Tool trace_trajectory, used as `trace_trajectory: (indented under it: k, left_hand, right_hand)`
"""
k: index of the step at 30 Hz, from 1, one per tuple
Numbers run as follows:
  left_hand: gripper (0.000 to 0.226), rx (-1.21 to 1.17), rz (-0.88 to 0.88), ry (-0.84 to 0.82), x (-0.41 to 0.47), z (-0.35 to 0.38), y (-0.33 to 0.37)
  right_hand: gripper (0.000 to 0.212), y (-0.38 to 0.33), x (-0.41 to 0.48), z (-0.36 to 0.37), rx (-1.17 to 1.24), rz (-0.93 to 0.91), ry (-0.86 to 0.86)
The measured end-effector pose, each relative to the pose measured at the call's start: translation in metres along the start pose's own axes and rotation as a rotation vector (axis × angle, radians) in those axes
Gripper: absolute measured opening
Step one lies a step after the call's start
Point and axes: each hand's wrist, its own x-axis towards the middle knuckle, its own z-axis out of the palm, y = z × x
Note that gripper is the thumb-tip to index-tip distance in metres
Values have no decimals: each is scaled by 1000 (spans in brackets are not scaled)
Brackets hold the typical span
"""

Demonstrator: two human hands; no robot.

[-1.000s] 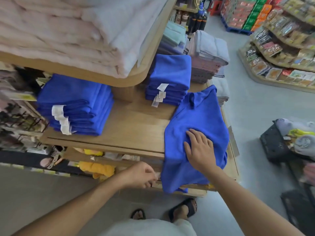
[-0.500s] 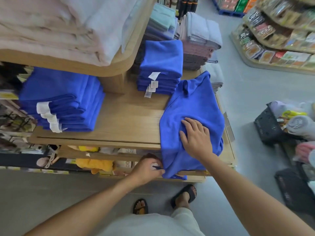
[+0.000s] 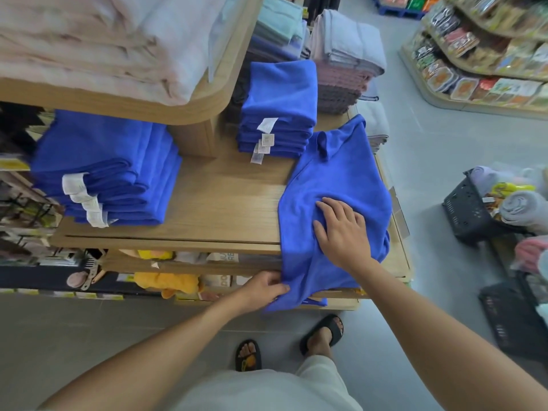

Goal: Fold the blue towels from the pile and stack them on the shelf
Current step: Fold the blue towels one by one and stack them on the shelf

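1 blue towel (image 3: pixel 335 179) — rumpled, overhanging shelf (image 3: pixel 225 209), both hands holding

Bare forearms, pale shorts (image 3: pixel 320 378), light top (image 3: pixel 261 393), black slide sandals (image 3: pixel 323 330).

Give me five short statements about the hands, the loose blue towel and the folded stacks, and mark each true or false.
1. The right hand lies flat on the loose blue towel. True.
2. The left hand holds a white label. False: its fingers pinch the towel's lower left corner.
3. The loose towel hangs over the wooden shelf front edge. True.
4. Only one folded blue stack is on the shelf. False: there is a left stack and a back stack.
5. The black basket is empty. False: it holds rolled cloths.
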Motion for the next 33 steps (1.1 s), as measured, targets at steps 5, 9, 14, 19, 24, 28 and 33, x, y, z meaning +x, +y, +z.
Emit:
trace_trajectory:
  k: [5,9,14,19,24,28,33]
  left_hand:
    - [29,-486,-34,-221,-28,-14,49]
    - [32,-856,-71,-325,-28,-17,96]
    - [26,-1256,-69,-97,-7,-18,141]
    - [28,-1410,-57,25,7,-13,159]
    - [30,-1109,-76,69,18,-19,162]
    - [41,-60,356,615,31,-40,160]
    - [27,840,552,362,65,-55,151]
  right_hand:
    - [50,-4,-1,-5,41,13,-17]
    - [52,0,16,-23,364,112,-230]
    - [34,1,26,-93,1280,357,-328]
    - [49,-4,-27,-92,1054,24,-105]
    - [26,-14,-31,-69,1007,183,172]
    - [22,3,-19,-77,1206,350,234]
    - [6,5,5,-82,1213,387,177]
